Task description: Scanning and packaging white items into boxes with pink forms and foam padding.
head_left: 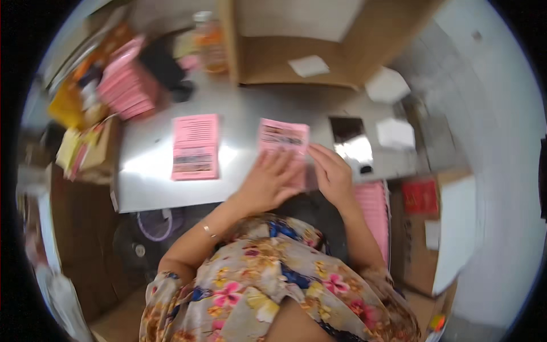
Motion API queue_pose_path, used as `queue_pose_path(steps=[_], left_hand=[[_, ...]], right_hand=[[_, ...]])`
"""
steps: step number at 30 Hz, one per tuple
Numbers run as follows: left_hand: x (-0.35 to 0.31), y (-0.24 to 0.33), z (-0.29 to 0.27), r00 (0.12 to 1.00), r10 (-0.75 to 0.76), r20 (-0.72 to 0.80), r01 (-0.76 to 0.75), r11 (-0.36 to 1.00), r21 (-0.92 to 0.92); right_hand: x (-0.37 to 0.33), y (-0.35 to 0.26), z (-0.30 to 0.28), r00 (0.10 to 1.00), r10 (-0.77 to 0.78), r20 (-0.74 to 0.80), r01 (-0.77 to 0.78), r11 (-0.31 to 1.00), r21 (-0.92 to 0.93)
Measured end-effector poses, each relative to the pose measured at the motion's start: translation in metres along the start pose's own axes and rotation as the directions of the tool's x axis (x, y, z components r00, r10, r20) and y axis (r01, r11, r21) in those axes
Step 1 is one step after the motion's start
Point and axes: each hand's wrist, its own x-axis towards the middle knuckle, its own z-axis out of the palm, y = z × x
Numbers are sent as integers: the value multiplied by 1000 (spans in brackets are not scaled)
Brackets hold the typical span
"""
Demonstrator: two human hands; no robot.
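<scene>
A pink printed leaflet (285, 132) lies on the metal table in front of me. My left hand (276, 174) rests flat across its lower part, fingers spread, covering much of the print. At the leaflet's right edge is my right hand (333, 174), its fingers drawn together on the paper; the thumb is mostly hidden. To the left, a second pink printed leaflet or small stack (195, 147) lies by itself, touched by neither hand.
An open cardboard box (290, 54) stands at the back with a white slip inside. Stacked pink leaflets (128, 85) sit at the back left, near a bottle (211, 45). A dark phone-like slab (350, 137) lies on the right; more pink paper (373, 222) fills a container below.
</scene>
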Motion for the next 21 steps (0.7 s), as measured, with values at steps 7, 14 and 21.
queue_pose_path(steps=[7, 14, 21], left_hand=[[9, 2, 9, 987, 55, 150, -62, 997, 44], [22, 10, 26, 992, 98, 75, -99, 995, 13], [21, 7, 21, 993, 78, 92, -77, 997, -5]], right_hand=[[-12, 79, -103, 967, 42, -252, -139, 914, -382], [-6, 162, -136, 967, 204, -155, -250, 618, -745], [-19, 132, -134, 960, 264, -92, -272, 808, -523]])
